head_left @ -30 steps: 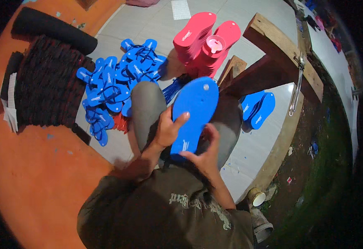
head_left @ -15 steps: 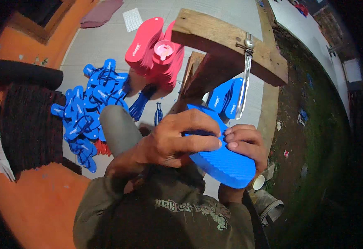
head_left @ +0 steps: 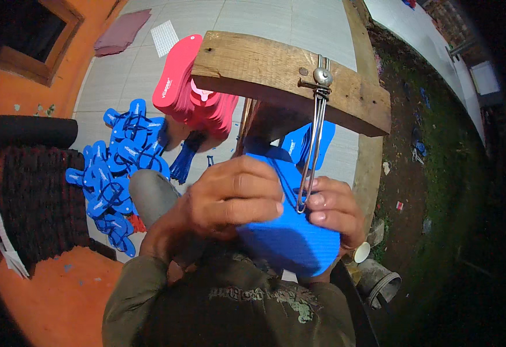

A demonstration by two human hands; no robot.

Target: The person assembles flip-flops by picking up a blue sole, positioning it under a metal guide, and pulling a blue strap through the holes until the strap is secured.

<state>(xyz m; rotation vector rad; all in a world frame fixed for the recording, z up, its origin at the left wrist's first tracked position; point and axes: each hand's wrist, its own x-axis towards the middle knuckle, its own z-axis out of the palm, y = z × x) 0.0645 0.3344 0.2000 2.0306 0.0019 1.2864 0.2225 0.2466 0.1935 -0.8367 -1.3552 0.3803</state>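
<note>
The left hand and right hand, fingers curled, gripped a blue sole.
It sat tilted between them, ribbed face up, under a wire loop fixed to a wooden beam; blue sandals lay piled leftward, pink soles stacked beyond.

The beam and metal rod block ahead; air above dim ground seems free.

Blue foot-shaped foam-like sole: matt, finely ribbed. Long looped silver metal wire: glossy. Thick brown wooden beam: rough, grain visible.
</note>
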